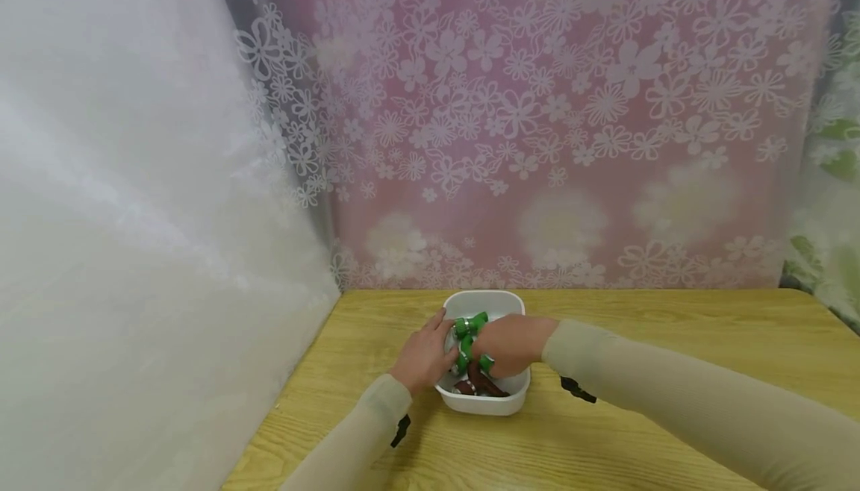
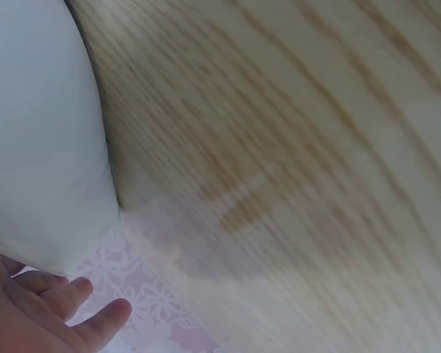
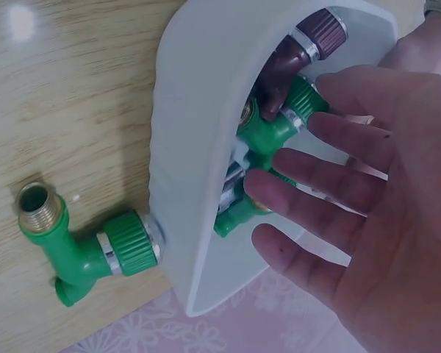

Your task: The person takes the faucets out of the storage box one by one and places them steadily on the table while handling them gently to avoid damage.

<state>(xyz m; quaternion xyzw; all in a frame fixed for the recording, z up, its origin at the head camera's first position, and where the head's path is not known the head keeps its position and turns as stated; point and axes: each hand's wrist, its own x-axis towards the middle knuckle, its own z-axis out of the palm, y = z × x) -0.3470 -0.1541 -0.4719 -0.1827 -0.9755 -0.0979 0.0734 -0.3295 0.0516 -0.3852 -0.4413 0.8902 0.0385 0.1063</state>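
Both pale-sleeved forearms (image 1: 678, 394) were extended forward over the tabletop (image 1: 504, 450) and angled inward upon a white bin (image 1: 480, 405). The left hand (image 1: 425, 355) was laid over the bin's left rim, its fingers parted. The right hand (image 1: 509, 343) was lowered over the bin from the right; in the right wrist view its fingers were seen relaxed and spread apart, nothing visibly clasped, with the fingertips close to green taps (image 1: 479, 321). Contact could not be determined. Brown taps (image 1: 481, 379) were contained at the bin's near end. Another green tap (image 3: 73, 257) was positioned outside, just beside the bin's wall.
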